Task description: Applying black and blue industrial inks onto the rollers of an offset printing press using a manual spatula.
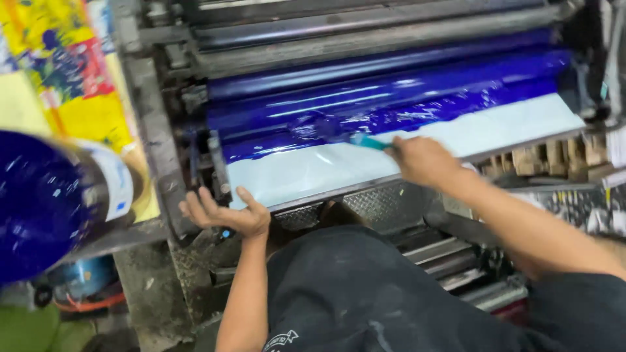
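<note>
Grimy concrete floor (pixel 153 293); paint-splattered yellow sheet (pixel 72 72) upper left; stacked wooden blocks (pixel 554 156) right; dim workshop light.

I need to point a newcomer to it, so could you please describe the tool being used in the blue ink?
Start at the printing press's long blue ink trough, with its pale sloping plate below. Near the middle, the right hand grips a slim tool whose tip is buried in the ink. Its teal handle is the only light, bright bit against the dark blue.
</note>
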